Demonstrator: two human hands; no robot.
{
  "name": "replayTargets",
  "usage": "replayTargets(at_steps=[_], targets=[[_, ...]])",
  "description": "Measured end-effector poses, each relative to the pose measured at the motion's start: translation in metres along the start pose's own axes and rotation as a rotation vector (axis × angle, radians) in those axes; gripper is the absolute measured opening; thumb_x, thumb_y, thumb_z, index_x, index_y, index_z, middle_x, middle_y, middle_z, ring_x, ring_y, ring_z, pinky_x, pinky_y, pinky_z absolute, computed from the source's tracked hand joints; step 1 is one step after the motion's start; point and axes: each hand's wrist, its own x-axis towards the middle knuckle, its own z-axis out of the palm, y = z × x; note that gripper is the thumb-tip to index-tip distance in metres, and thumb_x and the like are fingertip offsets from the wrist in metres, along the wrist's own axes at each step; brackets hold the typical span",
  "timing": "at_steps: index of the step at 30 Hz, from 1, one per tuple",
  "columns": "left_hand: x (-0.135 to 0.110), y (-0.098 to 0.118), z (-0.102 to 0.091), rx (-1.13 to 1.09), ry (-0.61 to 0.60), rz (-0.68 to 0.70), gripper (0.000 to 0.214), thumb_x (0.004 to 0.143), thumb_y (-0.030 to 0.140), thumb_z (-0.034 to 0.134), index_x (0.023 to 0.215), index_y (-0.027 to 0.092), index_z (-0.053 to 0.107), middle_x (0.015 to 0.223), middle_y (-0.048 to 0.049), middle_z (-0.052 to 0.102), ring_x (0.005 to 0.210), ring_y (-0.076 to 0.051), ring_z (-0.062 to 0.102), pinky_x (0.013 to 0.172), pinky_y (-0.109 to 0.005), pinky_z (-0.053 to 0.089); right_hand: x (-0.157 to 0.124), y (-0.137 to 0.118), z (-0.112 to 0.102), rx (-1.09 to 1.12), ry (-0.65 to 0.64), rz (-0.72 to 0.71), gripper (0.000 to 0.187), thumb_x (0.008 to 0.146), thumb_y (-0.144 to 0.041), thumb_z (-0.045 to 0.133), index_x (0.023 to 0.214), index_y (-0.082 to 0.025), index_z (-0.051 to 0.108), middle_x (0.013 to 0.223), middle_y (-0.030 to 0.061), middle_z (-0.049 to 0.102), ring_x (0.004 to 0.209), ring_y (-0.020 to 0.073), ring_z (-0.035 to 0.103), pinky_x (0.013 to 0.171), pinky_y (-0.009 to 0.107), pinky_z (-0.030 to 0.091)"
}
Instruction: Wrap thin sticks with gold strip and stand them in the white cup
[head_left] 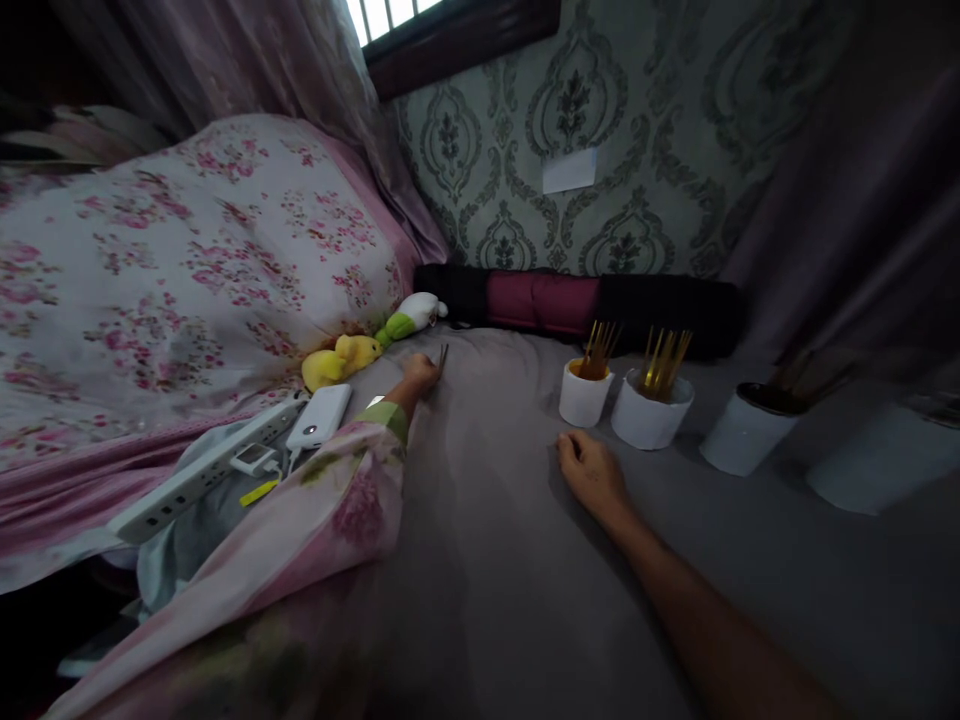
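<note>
My left hand (421, 374) is closed around some thin dark sticks (443, 360), whose tips point up and away from me; their exact kind is too small to tell. It is low over the grey sheet (487, 480), near the plush toys. My right hand (589, 470) rests on the sheet with its fingers curled in, and nothing shows in it. Just beyond it stands a white cup (583, 400) with thin yellow-orange sticks (600, 345). Beside that, a wider white cup (651, 420) holds golden sticks (664, 365).
Farther right are a white container (742, 440) with dark sticks and another pale container (877, 465). A black and maroon roll (544, 303) lies along the wall. At left are a yellow plush toy (330, 368), a white power bank (321, 415) and a power strip (202, 480).
</note>
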Motion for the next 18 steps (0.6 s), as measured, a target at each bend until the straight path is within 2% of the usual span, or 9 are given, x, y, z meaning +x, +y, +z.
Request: replayTargets(at_steps=[12, 18], targets=[[0.01, -0.002, 0.006, 0.061, 0.031, 0.038, 0.022, 0.074, 0.025, 0.053, 0.086, 0.013, 0.067, 0.088, -0.0086, 0.067, 0.086, -0.018, 0.06, 0.075, -0.024, 0.044, -0.001, -0.001, -0.001, 0.003, 0.004, 0.017, 0.031, 0.083, -0.034, 0.036, 0.078, -0.017, 0.062, 0.063, 0.0028, 0.059, 0.055, 0.0129, 0.047, 0.051, 0.023, 0.024], [0.015, -0.006, 0.012, 0.081, 0.02, 0.06, 0.026, 0.076, 0.027, 0.051, 0.088, 0.01, 0.066, 0.092, -0.0117, 0.066, 0.086, -0.019, 0.059, 0.076, -0.027, 0.045, 0.0, 0.0, 0.001, 0.009, -0.001, 0.013, 0.031, 0.083, -0.035, 0.036, 0.078, -0.018, 0.061, 0.068, 0.0035, 0.061, 0.058, 0.0132, 0.049, 0.052, 0.023, 0.024]])
